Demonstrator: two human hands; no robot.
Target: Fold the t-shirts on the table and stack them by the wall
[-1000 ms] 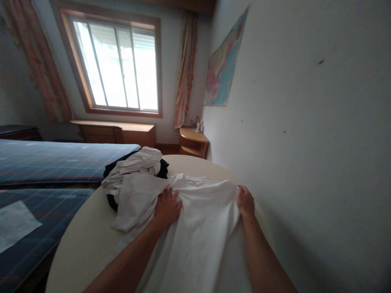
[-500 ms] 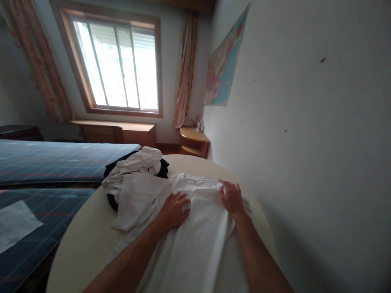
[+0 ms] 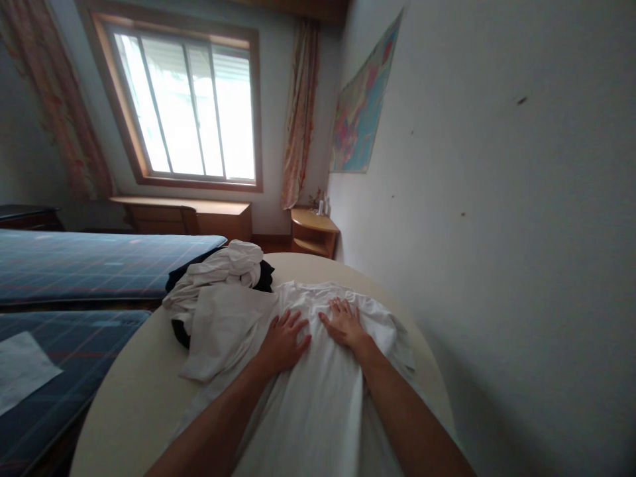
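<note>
A white T-shirt (image 3: 318, 391) lies spread over the round cream table (image 3: 124, 384), its collar toward the far edge. My left hand (image 3: 284, 341) rests flat on the upper left of the shirt, fingers spread. Close beside it, my right hand (image 3: 344, 323) lies on the cloth just below the collar, also with fingers apart. The shirt's left sleeve (image 3: 226, 324) reaches out toward a heap of crumpled white clothes (image 3: 218, 265). Some black cloth (image 3: 265, 275) shows beneath that heap. The shirt's lower end runs out of view between my forearms.
Two blue plaid mattresses (image 3: 99, 262) stand left of the table, with a white paper sheet (image 3: 24, 368) on the nearer one. A white wall (image 3: 521, 278) borders the right side. Beyond the table are a wooden corner shelf (image 3: 314, 222) and a desk (image 3: 218, 212).
My right hand has moved left from the shirt's right shoulder to the area under the collar, and its fingers now lie flat. My left hand stays nearly in place, its fingers more spread.
</note>
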